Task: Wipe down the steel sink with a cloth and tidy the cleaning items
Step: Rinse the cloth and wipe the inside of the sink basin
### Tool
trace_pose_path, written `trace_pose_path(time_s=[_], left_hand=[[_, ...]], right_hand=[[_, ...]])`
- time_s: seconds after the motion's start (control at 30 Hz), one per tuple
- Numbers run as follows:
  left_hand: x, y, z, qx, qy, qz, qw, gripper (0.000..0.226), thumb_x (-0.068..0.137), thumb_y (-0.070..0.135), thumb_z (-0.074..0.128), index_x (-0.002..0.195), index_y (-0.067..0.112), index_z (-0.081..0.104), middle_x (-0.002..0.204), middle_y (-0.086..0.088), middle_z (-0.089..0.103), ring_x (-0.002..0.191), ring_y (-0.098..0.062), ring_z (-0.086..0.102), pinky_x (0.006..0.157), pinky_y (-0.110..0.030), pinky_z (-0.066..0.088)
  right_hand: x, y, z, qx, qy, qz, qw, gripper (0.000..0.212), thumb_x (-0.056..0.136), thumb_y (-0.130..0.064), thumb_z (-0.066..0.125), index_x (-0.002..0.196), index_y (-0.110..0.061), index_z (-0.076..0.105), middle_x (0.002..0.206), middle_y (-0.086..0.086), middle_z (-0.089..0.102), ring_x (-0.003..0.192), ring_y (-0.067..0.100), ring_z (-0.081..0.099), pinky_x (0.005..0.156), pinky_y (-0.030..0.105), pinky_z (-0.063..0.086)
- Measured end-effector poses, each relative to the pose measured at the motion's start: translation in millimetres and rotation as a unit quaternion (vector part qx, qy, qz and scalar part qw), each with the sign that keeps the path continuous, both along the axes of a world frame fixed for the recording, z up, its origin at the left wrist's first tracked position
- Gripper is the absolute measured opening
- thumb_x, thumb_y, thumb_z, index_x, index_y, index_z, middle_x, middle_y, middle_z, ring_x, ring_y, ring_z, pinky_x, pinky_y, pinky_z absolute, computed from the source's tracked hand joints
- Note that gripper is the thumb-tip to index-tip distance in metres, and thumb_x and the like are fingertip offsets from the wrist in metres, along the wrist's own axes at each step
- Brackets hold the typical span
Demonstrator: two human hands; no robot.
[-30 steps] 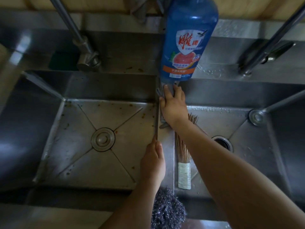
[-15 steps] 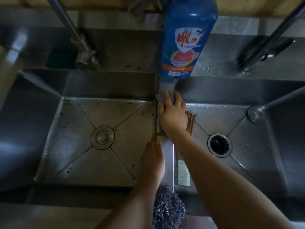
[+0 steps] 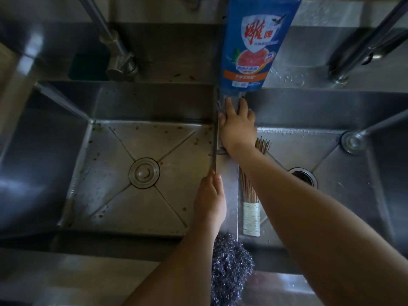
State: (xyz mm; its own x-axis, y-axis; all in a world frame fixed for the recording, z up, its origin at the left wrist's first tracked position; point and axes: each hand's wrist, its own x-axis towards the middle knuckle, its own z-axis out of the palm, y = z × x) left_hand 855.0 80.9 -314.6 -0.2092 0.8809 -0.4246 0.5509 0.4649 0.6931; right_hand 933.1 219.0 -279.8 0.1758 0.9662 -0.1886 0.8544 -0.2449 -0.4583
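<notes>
The cloth lies on the divider that runs between the two basins of the steel sink, at the divider's far end. It sits just short of the blue detergent bottle that stands beyond that end. The right grip is spread flat on top of the cloth, fingers straight and pointing towards the bottle, pressing rather than pinching.

The divider's long axis runs straight away from the person, so any stroke has to follow it. Little room is left ahead before the bottle, and a long bare stretch lies on the near side. The left grip sits on the divider's left edge, about halfway along and nearer the body. I cannot tell whether its fingers hook over the lip or only rest there.

A steel-wool scourer sits at the divider's near end, and a bamboo brush lies in the basin to the divider's right, parallel to it.

Most of the cloth is hidden under the palm; only a grey corner shows left of the fingers and a scrap by the wrist. The right forearm covers part of the brush. The bottle's top is cut off by the frame, and a dark green block far left of the divider is too dim to identify.
</notes>
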Motion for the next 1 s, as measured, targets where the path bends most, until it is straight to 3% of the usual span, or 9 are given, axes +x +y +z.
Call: trace_pose_path(time_s=[0.13,0.33,0.43,0.5,0.57,0.63,0.83,1.0], left_hand=[[-1.2,2.3,0.3,0.014,-0.005,-0.022,1.000,0.041,0.099,0.039,0.021,0.108,0.019,0.056,0.102,-0.002,0.062,0.075,-0.002,0.050,0.063,-0.015,0.036],[-0.8,1.4,-0.5,0.012,-0.020,-0.012,1.000,0.044,0.097,0.043,0.019,0.104,0.019,0.055,0.090,0.005,0.061,0.075,0.000,0.055,0.062,-0.016,0.041],[0.0,2.9,-0.9,-0.003,0.001,-0.001,1.000,0.043,0.098,0.042,0.021,0.108,0.017,0.055,0.077,0.016,0.049,0.064,0.009,0.044,0.056,-0.007,0.031],[0.2,3.1,-0.5,-0.007,0.012,0.002,1.000,0.043,0.097,0.043,0.023,0.113,0.017,0.054,0.089,0.009,0.057,0.067,0.006,0.045,0.059,-0.011,0.033],[0.4,2.7,-0.4,0.001,0.000,0.004,1.000,0.043,0.097,0.042,0.025,0.119,0.018,0.053,0.107,-0.001,0.060,0.080,-0.006,0.051,0.072,-0.019,0.037],[0.1,2.5,-1.1,0.003,-0.009,0.007,1.000,0.043,0.097,0.043,0.026,0.122,0.019,0.052,0.114,-0.004,0.059,0.090,-0.013,0.054,0.075,-0.022,0.036],[-0.9,1.9,0.8,0.005,-0.002,0.001,1.000,0.044,0.098,0.042,0.026,0.123,0.017,0.051,0.119,-0.005,0.058,0.089,-0.009,0.051,0.075,-0.021,0.034],[-0.2,3.0,2.0,0.009,0.002,0.006,1.000,0.043,0.099,0.039,0.024,0.120,0.014,0.052,0.115,-0.009,0.059,0.099,-0.020,0.058,0.077,-0.023,0.035]], right_hand=[[-2.3,-39.2,-2.5,-0.007,0.008,0.007,1.000,0.050,0.098,-0.046,0.025,0.146,-0.034,0.016,0.156,0.002,0.007,0.140,0.033,0.011,0.104,0.051,0.032],[-1.3,-44.2,-4.9,0.000,0.001,0.010,1.000,0.050,0.098,-0.045,0.026,0.146,-0.037,0.015,0.156,0.002,0.008,0.135,0.034,0.020,0.102,0.051,0.034],[0.1,-30.8,-4.2,0.003,0.008,0.012,1.000,0.050,0.098,-0.045,0.026,0.146,-0.036,0.014,0.155,0.003,0.009,0.134,0.034,0.021,0.101,0.051,0.036],[1.3,-17.9,-3.3,0.005,0.009,0.011,1.000,0.050,0.098,-0.043,0.027,0.146,-0.035,0.014,0.155,0.003,0.009,0.135,0.034,0.021,0.100,0.052,0.037],[2.4,-5.0,-1.4,0.002,0.002,0.013,1.000,0.050,0.099,-0.041,0.027,0.146,-0.033,0.014,0.154,0.005,0.010,0.135,0.034,0.022,0.099,0.050,0.037],[3.2,3.7,-1.1,0.000,0.002,0.013,1.000,0.049,0.099,-0.040,0.028,0.146,-0.033,0.015,0.155,0.005,0.010,0.135,0.033,0.022,0.098,0.049,0.038],[6.0,3.6,-1.9,-0.003,0.053,0.012,0.999,0.052,0.098,-0.041,0.032,0.146,-0.033,0.015,0.156,0.003,0.005,0.138,0.032,0.018,0.104,0.049,0.032],[7.1,-24.9,-3.3,-0.008,0.098,0.004,0.995,0.052,0.098,-0.041,0.034,0.146,-0.035,0.016,0.157,0.002,0.005,0.139,0.033,0.018,0.105,0.046,0.031]])
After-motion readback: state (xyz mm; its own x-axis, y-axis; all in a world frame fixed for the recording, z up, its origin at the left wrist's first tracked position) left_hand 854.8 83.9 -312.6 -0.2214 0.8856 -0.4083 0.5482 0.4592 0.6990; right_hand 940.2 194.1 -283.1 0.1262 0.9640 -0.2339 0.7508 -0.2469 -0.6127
